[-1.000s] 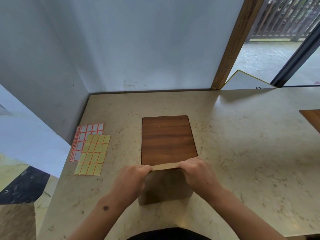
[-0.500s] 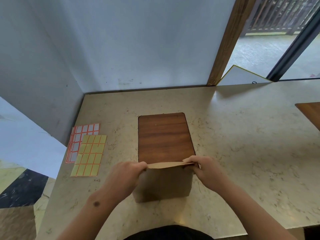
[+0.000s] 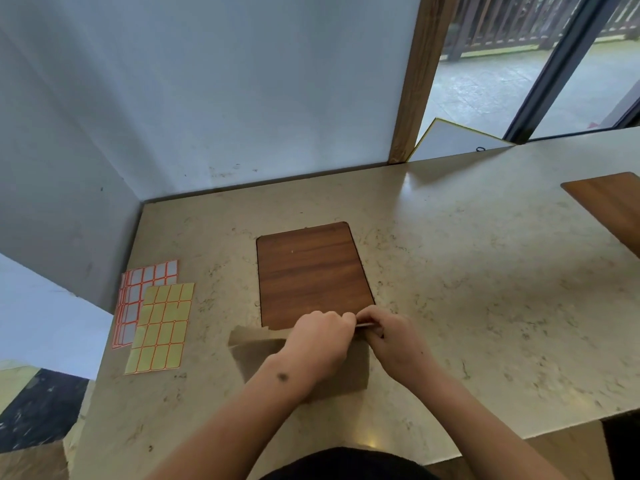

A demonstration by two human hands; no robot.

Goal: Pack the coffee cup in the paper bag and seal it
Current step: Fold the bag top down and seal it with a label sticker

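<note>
Paper bag (image 3: pixel 254 348) on counter (image 3: pixel 467 271), top edge pinched between left hand (image 3: pixel 320 341), right hand (image 3: pixel 391 336)

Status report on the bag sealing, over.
Left hand and right hand both pinch the top edge of the paper bag, side by side at its right end. Cup not visible. Sticker sheets lie untouched to the left. Nothing in the way.

Can't see any coffee cup, the paper bag (image 3: pixel 256 355) is mostly buried under both hands. Second wooden board (image 3: pixel 613 206) gets chopped by the right edge, and both forearms run off the bottom.
</note>
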